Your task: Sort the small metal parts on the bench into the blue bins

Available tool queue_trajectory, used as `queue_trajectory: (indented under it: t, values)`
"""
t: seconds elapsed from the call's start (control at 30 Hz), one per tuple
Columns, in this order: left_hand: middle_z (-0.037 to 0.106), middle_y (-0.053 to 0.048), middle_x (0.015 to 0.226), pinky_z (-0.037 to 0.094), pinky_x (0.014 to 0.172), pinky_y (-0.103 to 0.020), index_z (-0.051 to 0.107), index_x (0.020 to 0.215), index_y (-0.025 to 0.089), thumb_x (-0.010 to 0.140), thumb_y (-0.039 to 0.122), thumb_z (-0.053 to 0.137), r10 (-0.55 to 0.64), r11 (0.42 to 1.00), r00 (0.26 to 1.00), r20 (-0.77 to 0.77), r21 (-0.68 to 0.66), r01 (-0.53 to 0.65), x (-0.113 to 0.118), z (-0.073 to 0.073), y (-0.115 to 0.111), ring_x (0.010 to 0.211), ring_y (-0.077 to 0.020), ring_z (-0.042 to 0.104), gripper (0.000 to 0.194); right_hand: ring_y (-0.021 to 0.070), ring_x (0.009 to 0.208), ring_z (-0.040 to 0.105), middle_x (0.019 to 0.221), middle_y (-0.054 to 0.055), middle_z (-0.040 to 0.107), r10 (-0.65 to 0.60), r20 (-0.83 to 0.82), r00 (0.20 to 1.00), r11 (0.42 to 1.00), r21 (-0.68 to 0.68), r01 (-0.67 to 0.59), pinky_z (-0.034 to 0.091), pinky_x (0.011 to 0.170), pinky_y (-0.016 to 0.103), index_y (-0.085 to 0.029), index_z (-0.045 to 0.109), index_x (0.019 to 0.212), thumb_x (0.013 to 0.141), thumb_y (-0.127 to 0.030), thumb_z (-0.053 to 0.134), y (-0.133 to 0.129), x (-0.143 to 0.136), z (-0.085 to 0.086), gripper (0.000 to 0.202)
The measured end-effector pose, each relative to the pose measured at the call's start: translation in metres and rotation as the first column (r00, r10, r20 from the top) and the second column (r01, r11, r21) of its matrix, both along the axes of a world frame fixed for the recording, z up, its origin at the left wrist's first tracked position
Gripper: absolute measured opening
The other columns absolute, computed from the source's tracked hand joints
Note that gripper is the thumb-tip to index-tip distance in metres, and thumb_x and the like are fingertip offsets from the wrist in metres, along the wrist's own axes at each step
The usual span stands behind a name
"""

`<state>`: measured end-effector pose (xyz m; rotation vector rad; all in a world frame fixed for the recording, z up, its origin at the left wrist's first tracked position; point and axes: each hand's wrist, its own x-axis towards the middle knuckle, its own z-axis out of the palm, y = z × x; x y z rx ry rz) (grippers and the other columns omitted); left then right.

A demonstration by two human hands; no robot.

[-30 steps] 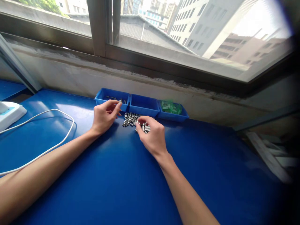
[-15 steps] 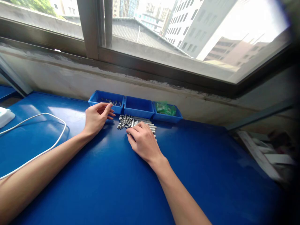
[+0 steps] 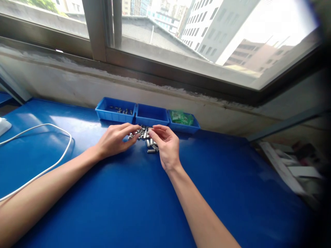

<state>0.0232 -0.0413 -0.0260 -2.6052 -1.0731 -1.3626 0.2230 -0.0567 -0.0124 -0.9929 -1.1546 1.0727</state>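
My left hand [image 3: 116, 139] reaches over a heap of small silver screws [image 3: 141, 132] on the blue table. Its thumb and fingers are apart at the heap's left side, and I see nothing held between them. Opposite it, my right hand [image 3: 168, 146] has thumb and fingertips pinched together above the heap's right side. Whatever is in that pinch is too small to make out. Short metal bars [image 3: 151, 151] lie beneath and beside the right hand, which hides part of them.
Along the wall stand three blue bins: the left bin [image 3: 113, 116] has several screws, then comes a middle bin [image 3: 151, 121], and the right bin [image 3: 184, 128] holds green packets [image 3: 182, 118]. A white cable [image 3: 60, 129] curves over the blue table [image 3: 124, 206] at left.
My left hand has moved right and down from the left bin to the screw heap. My right hand has turned and lifted, its fingers now pinched, uncovering some metal bars.
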Motion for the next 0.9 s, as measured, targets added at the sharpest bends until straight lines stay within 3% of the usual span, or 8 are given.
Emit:
queue_trajectory:
  t: [0.4,0.6,0.73,0.8,0.9]
  values:
    - [0.075,-0.006,0.091,0.054,0.070,-0.024,0.067,0.104,0.017,0.097,0.027,0.061,-0.050,0.990,0.992,-0.119,0.126,0.065,0.001,0.003,0.000,0.074,-0.0146,0.071,0.014,0.0171,0.078,0.072,0.085,0.003,0.076,0.057,0.020,0.998,0.998,0.009,-0.058,0.059,0.080,0.030,-0.018,0.072,0.084,0.072,-0.043,0.084,-0.003,-0.017,0.002,0.030]
    - [0.073,-0.005,0.087,0.053,0.068,-0.023,0.066,0.100,0.016,0.097,0.024,0.061,-0.068,0.989,0.989,-0.129,0.122,0.084,0.000,0.004,0.000,0.072,-0.0141,0.068,0.009,0.0163,0.075,0.071,0.081,0.002,0.076,0.074,0.018,0.997,0.997,-0.005,-0.074,0.059,0.077,0.028,-0.018,0.073,0.080,0.070,-0.038,0.087,-0.002,-0.016,0.002,0.027]
    - [0.073,-0.004,0.086,0.053,0.069,-0.023,0.068,0.099,0.017,0.095,0.023,0.063,-0.076,0.994,0.992,-0.096,0.069,0.083,-0.001,0.002,0.000,0.070,-0.0129,0.067,0.009,0.0188,0.081,0.074,0.086,0.004,0.078,0.085,0.115,0.990,0.996,0.006,-0.086,0.059,0.079,0.029,-0.018,0.075,0.085,0.077,-0.042,0.080,-0.003,-0.014,0.005,0.026]
    - [0.073,-0.003,0.084,0.053,0.069,-0.022,0.069,0.094,0.017,0.095,0.026,0.064,-0.024,1.000,1.000,-0.012,0.014,0.024,-0.002,0.002,0.001,0.068,-0.0117,0.065,0.010,0.0191,0.083,0.074,0.090,0.004,0.079,0.045,0.221,0.974,0.998,0.040,-0.055,0.058,0.079,0.029,-0.018,0.076,0.090,0.083,-0.043,0.075,-0.004,-0.012,0.006,0.025]
    - [0.073,-0.002,0.079,0.054,0.066,-0.022,0.071,0.087,0.018,0.093,0.034,0.065,0.198,0.977,0.951,0.237,-0.132,-0.170,-0.004,0.006,0.004,0.064,-0.0117,0.066,0.018,0.0181,0.079,0.073,0.091,0.003,0.079,-0.054,0.412,0.910,0.989,0.148,-0.008,0.057,0.077,0.029,-0.020,0.076,0.092,0.089,-0.038,0.068,-0.005,-0.007,0.007,0.020]
